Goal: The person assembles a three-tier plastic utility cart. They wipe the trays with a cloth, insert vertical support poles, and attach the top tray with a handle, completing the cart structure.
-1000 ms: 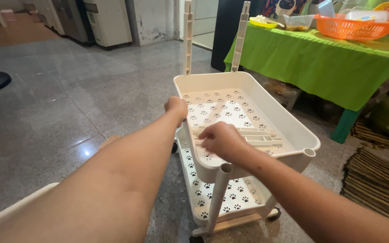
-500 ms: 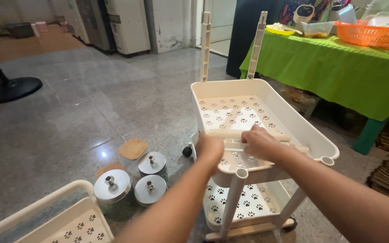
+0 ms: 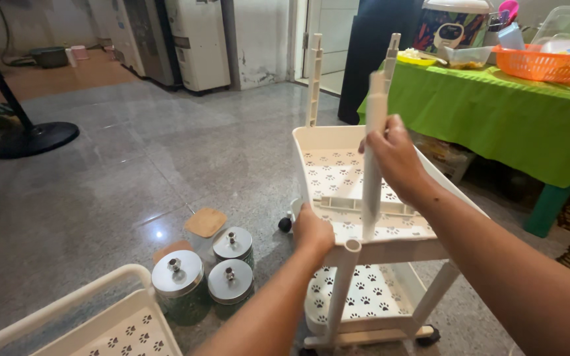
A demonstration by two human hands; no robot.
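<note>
The right hand (image 3: 397, 155) is clamped on a white pole (image 3: 373, 158), held upright above the cart's upper tray (image 3: 338, 181). The tray's near rim is gripped by the left hand (image 3: 313, 231). Three lidded jars (image 3: 206, 270) are seen on the floor beside it.

open: grey polished stone floor (image 3: 133, 165) left of white plastic trolley (image 3: 311, 171) | blocked: three metal-lidded glass jars (image 3: 207, 267) near trolley; green-clothed table (image 3: 496, 112) close on right
</note>
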